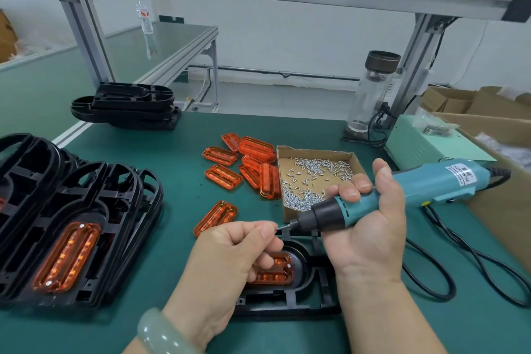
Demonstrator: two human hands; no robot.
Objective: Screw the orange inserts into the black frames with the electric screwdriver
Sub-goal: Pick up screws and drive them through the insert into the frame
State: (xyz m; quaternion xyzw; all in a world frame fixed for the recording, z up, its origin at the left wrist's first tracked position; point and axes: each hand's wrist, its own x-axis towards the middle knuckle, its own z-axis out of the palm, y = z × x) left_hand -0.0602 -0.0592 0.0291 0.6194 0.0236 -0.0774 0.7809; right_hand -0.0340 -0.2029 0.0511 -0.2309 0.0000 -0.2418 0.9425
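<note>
My right hand [370, 218] grips a teal electric screwdriver [402, 190], held almost level with its bit pointing left. My left hand [238, 250] pinches a small screw [276, 227] at the tip of that bit. Below both hands lies a black frame [301, 287] on the green mat, with an orange insert [275, 270] seated in it and partly hidden by my left fingers. One screw head shows at the insert's right end. Several loose orange inserts [247, 164] lie beyond it, one more [215, 217] close to my left hand.
An open cardboard tray of screws [313, 178] sits right of the loose inserts. Black frames with orange inserts [69, 241] lean in a stack at the left; bare frames [126, 106] are piled at the back. The screwdriver's black cable [448, 261] loops at the right beside cardboard boxes [488, 112].
</note>
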